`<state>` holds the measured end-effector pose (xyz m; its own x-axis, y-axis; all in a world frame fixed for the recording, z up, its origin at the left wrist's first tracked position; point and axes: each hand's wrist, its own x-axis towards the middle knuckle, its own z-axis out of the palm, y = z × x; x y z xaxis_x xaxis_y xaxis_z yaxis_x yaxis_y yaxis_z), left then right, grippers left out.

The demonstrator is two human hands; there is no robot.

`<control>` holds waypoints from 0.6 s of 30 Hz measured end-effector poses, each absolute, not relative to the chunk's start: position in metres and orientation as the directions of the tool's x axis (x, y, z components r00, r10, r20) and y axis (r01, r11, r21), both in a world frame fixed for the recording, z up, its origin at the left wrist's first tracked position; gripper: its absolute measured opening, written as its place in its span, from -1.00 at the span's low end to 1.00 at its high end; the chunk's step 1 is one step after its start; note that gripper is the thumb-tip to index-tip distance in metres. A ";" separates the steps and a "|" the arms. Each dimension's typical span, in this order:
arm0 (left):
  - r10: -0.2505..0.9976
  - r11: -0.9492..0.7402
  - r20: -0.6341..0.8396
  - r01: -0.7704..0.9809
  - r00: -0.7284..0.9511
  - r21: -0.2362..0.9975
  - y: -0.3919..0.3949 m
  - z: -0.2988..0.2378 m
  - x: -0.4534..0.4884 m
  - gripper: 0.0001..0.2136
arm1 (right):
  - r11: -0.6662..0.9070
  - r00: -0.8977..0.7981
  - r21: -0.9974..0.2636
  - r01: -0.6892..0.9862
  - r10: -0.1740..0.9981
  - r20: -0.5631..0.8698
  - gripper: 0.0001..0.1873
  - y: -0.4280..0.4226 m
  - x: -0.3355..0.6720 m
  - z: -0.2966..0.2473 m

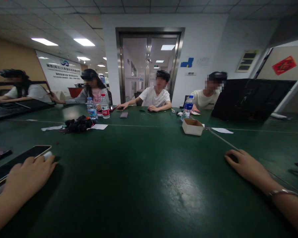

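My left hand [27, 175] lies palm down at the near left of the dark green table [144, 172]. Its fingers are curled over a small white object [47, 154], right beside a black phone with a gold rim [20, 160]. My right hand [247, 165] rests palm down at the near right, a metal bracelet [283, 191] on its wrist. Its fingers cover a small dark thing [232, 158] where a thin cable [221, 138] ends. What that thing is I cannot make out.
Several other people sit along the far side. On the table are a small cardboard box [192, 126], a pile of black items [78, 125], water bottles [91, 108], phones, paper slips [222, 130] and an open black case [250, 99].
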<state>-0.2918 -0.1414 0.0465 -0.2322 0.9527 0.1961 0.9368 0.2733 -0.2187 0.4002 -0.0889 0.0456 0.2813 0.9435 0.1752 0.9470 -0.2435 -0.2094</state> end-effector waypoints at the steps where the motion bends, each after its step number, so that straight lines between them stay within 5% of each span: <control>1: 0.954 0.266 0.215 0.917 -0.207 -0.297 -0.142 0.047 -0.290 -0.54 | -0.190 0.231 -0.208 0.960 0.954 0.193 -0.71 -0.086 0.388 0.045; 4: 0.951 0.260 0.273 0.855 -0.146 -0.449 -0.144 0.048 -0.286 -0.49 | -0.051 0.095 -0.205 0.978 0.973 0.212 -0.71 -0.079 0.347 0.041; 12: 0.927 0.106 0.355 0.826 0.119 -0.554 -0.134 0.047 -0.265 -0.53 | 0.352 -0.261 -0.291 0.890 0.915 0.307 -0.80 -0.065 0.222 0.031; 15: 0.908 -0.037 0.361 0.899 0.212 -0.436 -0.118 0.047 -0.228 -0.55 | 0.442 -0.336 -0.345 0.828 0.884 0.325 -0.84 -0.057 0.179 0.030; 18: 0.888 -0.232 0.365 0.957 0.281 -0.173 -0.096 0.044 -0.169 -0.58 | 0.464 -0.339 -0.400 0.790 0.875 0.345 -0.87 -0.049 0.146 0.028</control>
